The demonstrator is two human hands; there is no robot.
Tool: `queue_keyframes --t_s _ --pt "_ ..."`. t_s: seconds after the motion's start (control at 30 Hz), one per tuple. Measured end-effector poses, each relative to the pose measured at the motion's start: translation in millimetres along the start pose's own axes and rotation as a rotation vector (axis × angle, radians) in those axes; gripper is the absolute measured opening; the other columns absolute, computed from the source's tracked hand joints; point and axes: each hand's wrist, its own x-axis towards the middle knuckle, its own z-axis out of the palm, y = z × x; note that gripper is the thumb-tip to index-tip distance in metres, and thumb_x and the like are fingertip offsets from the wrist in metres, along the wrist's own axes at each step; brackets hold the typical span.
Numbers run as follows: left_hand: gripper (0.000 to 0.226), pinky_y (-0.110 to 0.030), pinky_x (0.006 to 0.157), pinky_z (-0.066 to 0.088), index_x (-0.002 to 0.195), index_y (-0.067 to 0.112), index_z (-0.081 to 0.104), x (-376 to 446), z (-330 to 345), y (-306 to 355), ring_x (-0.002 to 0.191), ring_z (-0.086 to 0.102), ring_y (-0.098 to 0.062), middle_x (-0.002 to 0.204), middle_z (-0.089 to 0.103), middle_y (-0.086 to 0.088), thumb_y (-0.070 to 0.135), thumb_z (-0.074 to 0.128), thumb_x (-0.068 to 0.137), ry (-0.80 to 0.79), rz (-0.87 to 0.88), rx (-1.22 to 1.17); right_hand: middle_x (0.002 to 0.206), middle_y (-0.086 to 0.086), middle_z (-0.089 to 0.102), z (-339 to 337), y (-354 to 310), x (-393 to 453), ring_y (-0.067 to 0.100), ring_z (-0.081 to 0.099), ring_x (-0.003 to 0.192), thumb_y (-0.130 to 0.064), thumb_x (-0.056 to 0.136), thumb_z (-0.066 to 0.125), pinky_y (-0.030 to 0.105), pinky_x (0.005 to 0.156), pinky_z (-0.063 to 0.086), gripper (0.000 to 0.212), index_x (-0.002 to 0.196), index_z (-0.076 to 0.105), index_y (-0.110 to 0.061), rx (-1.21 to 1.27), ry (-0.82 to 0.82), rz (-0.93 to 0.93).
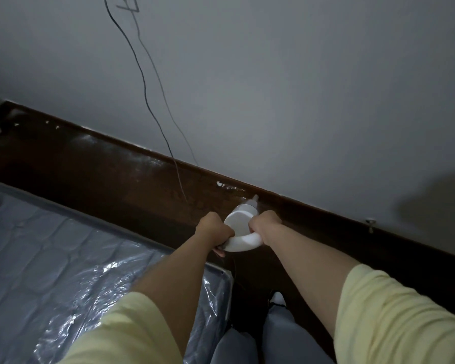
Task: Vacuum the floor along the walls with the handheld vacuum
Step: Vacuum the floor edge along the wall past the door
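While I am looking down past the yellow sleeves [394, 316] and my knees, I am seeing both arms reaching forward over a narrow strip of dark wooden floor [95, 164] between the plastic-wrapped mattress [50, 258] and the wall [273, 88]. The left hand [216, 229] is curling shut around the near left part of the white vacuum [241, 229], and the right hand [264, 223] is closing tight on the right side of its looped handle. The vacuum is sitting low between the two hands, with its thin nozzle [254, 198] pointing away from me and reaching the seam where floor meets wall. Just beyond it, white flecks [221, 184] are lying on the boards, and more are showing far off to the left. A dark cord [142, 82] is hanging down the wall and trailing onto the floor near the nozzle, on its left. I am judging that cord the main risk: sweeping left could snag it or suck it in, tugging whatever it is plugged into above. Pushing hard could also scrape the nozzle against the wall, and the dim light is making missed debris likely.
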Motion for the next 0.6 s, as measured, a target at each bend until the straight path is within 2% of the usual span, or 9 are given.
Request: queue_keyframes --t_s 0.1,0.17,0.3,0.4,0.47,0.53,0.6 --pt "0.035 -0.032 0.057 0.057 0.118 -0.009 0.052 1 10 2 0.062 0.064 -0.030 0.111 0.060 -0.030 0.008 0.059 0.089 -0.031 0.012 0.014 0.128 0.014 0.054 -7 9 -1 0.025 0.057 0.113 -0.015 0.095 0.052 0.028 0.081 0.048 0.040 0.134 0.046 -0.008 0.011 0.013 0.024" --pt "0.035 -0.033 0.059 0.057 0.118 -0.010 0.052 0 13 2 0.059 0.064 -0.029 0.110 0.060 -0.029 0.008 0.059 0.089 -0.036 0.014 0.028 0.128 0.014 0.054 -8 13 -2 0.026 0.057 0.113 -0.015 0.095 0.052 0.028 0.079 0.047 0.040 0.134 0.046 -0.008 0.024 0.016 0.035" --pt "0.036 -0.032 0.051 0.057 0.117 -0.013 0.053 -3 11 -1 0.050 0.060 -0.026 0.100 0.061 -0.028 0.007 0.059 0.088 -0.034 0.002 0.029 0.127 0.013 0.054 -1 13 -7 0.026 0.057 0.113 -0.015 0.095 0.051 0.029 0.079 0.048 0.041 0.136 0.045 -0.008 0.040 0.022 0.056" --pt "0.034 -0.026 0.038 0.052 0.116 -0.013 0.053 -10 2 -8 0.049 0.060 -0.025 0.077 0.056 -0.019 0.007 0.059 0.088 -0.009 -0.017 0.028 0.127 0.014 0.054 9 8 -12 0.027 0.057 0.113 -0.013 0.095 0.052 0.031 0.081 0.050 0.045 0.139 0.044 -0.009 0.070 0.000 0.048" --pt "0.032 -0.021 0.033 0.047 0.114 -0.012 0.054 -15 -5 -13 0.049 0.059 -0.024 0.072 0.053 -0.017 0.007 0.059 0.089 0.021 -0.033 0.040 0.128 0.014 0.055 16 5 -16 0.028 0.057 0.113 -0.013 0.095 0.052 0.031 0.082 0.051 0.043 0.137 0.045 -0.007 0.081 -0.024 0.035" --pt "0.031 -0.024 0.036 0.051 0.113 -0.011 0.055 -18 -11 -18 0.050 0.061 -0.024 0.074 0.055 -0.017 0.007 0.060 0.088 0.043 -0.052 0.037 0.129 0.014 0.055 22 2 -18 0.028 0.057 0.114 -0.013 0.095 0.052 0.031 0.081 0.050 0.041 0.135 0.048 -0.007 0.086 -0.050 0.014" --pt "0.031 -0.030 0.049 0.058 0.112 -0.009 0.055 -19 -16 -23 0.058 0.064 -0.028 0.078 0.056 -0.017 0.009 0.061 0.088 0.066 -0.063 0.027 0.129 0.014 0.055 27 -2 -19 0.029 0.057 0.115 -0.013 0.094 0.053 0.032 0.084 0.051 0.042 0.135 0.048 -0.007 0.085 -0.072 -0.009"
